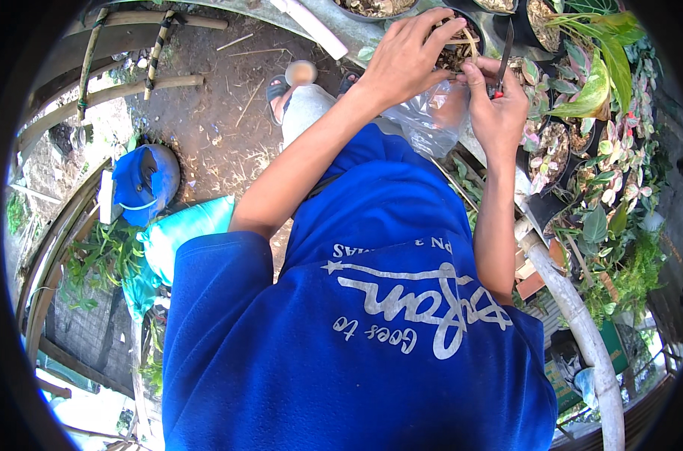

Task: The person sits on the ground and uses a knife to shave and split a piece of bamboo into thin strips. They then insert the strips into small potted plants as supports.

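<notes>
At the top, my left hand reaches over a dark plant pot filled with dry brown plant bits. Its fingers are stretched apart across the pot, fingertips near a pale, curved dry stalk. On the pot's right side, my right hand is closed around a tool with a narrow dark blade pointing up and a bit of red handle, apparently a knife. The thumb and a fingertip meet beside the lower end of the stalk. Most of the handle is hidden in the palm.
Potted plants with variegated leaves crowd the right. A clear plastic bag hangs below the pot. A bamboo pole runs down the right. A blue-lined bucket and a turquoise sack stand at left on bare soil.
</notes>
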Motion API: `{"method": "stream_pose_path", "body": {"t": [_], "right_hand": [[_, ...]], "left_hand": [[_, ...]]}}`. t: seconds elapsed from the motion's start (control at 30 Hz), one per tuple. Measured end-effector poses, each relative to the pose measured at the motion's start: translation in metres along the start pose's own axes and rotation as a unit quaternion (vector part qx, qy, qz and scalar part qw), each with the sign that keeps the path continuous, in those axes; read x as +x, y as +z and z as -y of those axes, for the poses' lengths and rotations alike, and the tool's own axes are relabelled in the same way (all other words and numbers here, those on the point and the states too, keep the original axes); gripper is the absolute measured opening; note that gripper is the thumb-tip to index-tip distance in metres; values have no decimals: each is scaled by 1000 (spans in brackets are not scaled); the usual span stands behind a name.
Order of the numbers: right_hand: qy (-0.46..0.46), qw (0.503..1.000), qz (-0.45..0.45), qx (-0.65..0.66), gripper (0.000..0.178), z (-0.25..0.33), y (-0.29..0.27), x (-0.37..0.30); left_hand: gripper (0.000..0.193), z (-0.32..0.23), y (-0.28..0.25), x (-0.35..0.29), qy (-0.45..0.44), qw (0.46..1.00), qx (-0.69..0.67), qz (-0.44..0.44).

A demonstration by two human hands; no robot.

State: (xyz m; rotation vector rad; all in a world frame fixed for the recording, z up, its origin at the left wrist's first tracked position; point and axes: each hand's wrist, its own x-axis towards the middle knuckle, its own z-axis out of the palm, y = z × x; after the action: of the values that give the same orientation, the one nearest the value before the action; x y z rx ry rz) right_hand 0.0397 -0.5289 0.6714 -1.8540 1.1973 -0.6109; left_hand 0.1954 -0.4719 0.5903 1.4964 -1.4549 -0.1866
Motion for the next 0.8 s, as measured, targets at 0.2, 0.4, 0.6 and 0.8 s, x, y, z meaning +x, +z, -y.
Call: {"method": "stream_pose_path", "body": {"t": [0.2, 0.4, 0.6, 0.8], "right_hand": [[-38, 998, -8, -46, 16, -6, 5, 0], [-41, 996, 12, -74, 17, -12, 4, -1], [-4, 998, 30, -50, 20, -9, -3, -2], [-12, 995, 13, -101, 30, 4, -7, 3]], "left_hand": [[94, 4, 0, 0, 11, 1000, -6, -5], [94, 5, -2, 1, 25, 999, 13, 17], [93, 6, -17, 3, 20, 998, -35, 58], [91, 7, -19, 7, 10, 992, -95, 78]]}}
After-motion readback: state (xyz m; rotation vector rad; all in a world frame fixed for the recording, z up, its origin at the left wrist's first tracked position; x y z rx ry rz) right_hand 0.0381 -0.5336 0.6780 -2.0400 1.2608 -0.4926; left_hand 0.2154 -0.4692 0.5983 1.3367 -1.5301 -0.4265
